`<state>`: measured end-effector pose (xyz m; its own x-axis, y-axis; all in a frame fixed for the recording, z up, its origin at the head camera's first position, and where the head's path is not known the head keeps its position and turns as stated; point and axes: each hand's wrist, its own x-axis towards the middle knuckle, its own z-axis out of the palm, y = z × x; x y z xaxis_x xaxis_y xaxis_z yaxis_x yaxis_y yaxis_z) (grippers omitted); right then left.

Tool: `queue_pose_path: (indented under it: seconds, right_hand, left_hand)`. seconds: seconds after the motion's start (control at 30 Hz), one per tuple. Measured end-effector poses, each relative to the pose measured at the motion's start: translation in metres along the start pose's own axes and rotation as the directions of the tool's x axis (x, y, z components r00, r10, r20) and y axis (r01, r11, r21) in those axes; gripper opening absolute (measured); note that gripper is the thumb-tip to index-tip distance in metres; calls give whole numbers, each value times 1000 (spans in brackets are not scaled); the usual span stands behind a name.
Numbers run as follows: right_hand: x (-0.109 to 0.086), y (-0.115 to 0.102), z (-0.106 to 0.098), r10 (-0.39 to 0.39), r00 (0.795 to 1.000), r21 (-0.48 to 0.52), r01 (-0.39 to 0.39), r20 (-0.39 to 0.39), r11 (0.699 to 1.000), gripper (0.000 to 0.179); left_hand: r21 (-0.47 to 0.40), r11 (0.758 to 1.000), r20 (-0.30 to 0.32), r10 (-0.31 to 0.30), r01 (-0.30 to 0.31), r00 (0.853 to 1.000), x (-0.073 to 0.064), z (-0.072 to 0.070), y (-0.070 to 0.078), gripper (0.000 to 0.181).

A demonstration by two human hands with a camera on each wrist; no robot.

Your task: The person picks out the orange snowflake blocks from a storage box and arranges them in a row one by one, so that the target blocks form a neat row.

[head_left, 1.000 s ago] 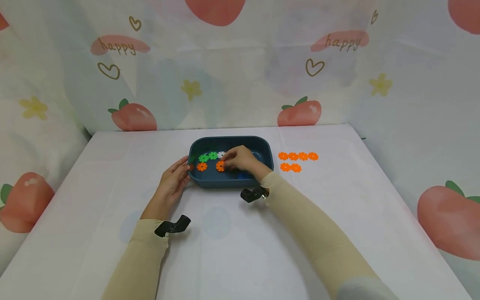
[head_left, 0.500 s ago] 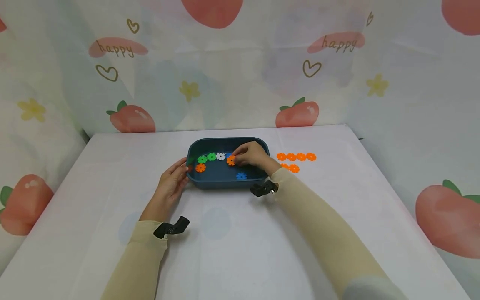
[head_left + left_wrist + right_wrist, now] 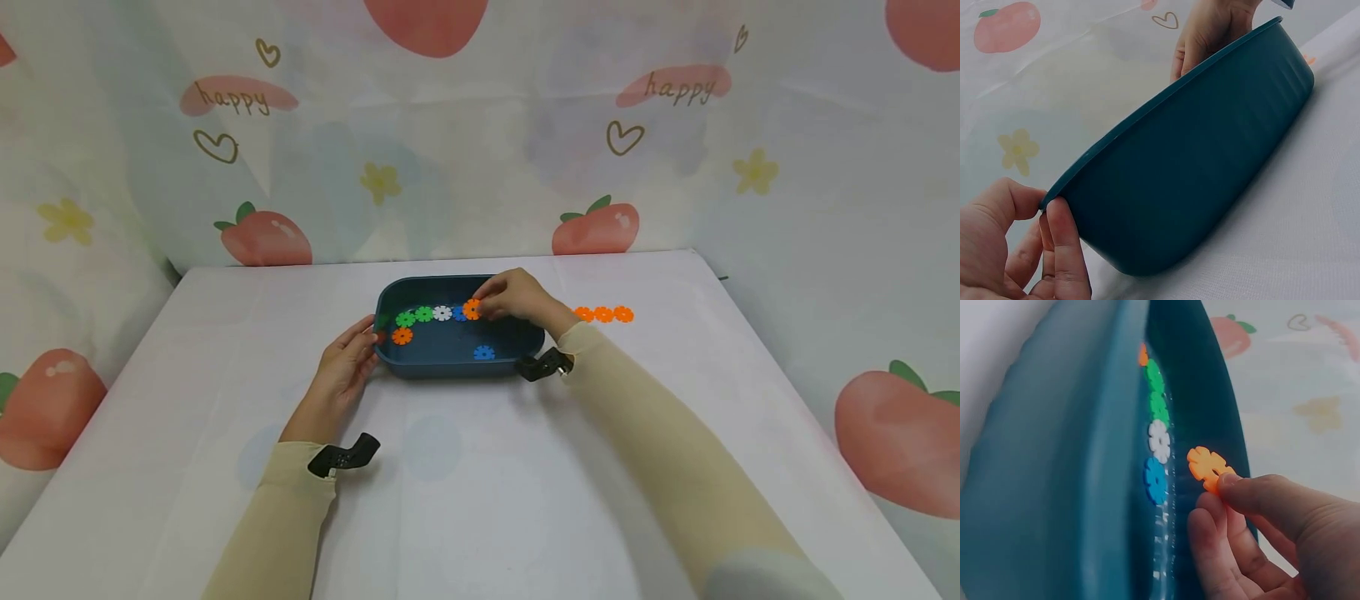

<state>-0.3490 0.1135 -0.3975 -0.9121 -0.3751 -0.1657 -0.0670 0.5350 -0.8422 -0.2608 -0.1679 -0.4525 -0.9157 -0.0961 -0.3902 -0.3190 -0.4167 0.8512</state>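
Note:
My left hand (image 3: 345,367) pinches the rim of a dark teal plastic tray (image 3: 1185,169) at its left end, thumb and fingers on either side of the wall. Over the tray's right half, my right hand (image 3: 519,298) pinches an orange snowflake disc (image 3: 1205,464) between thumb and fingertips. Inside the tray, along the back, lies a row of snowflake discs: green ones (image 3: 406,319), a white one (image 3: 442,312) and a blue one (image 3: 1156,481). An orange disc (image 3: 402,336) lies at the left in front of them. Nearer the front wall is another blue disc (image 3: 483,353).
Right of the tray, several orange discs (image 3: 603,314) lie in a row on the white tabletop (image 3: 450,500), partly hidden by my right wrist. A patterned backdrop (image 3: 480,150) rises behind the table.
My right hand, with the orange disc, has shifted right and toward the back of the tray, uncovering both blue discs. Its forearm now covers the front orange discs outside. My left hand stays on the rim.

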Motion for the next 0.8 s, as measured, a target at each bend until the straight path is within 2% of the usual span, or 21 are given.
queue_pose_path:
  seconds: [0.1,0.33,0.57,0.8]
  right_hand:
    - [-4,-2,-5,-3,1000,5,3,9,1000,24]
    - [-13,0,-20,0,1000,11,0,13,1000,27]
    - [-22,6,-35,8,999,84,-11,34,996,30]
    - [-31,14,-49,-6,1000,45,6,8,999,29]
  left_hand:
    - [11,1000,-12,-9,9,1000,1,0,0,45]
    - [-22,1000,18,-4,5,1000,0,-1,2,47]
    - [-18,1000,20,-7,7,1000,0,-1,2,46]
    - [-15,1000,26,1,-1,1000,1,1,2,47]
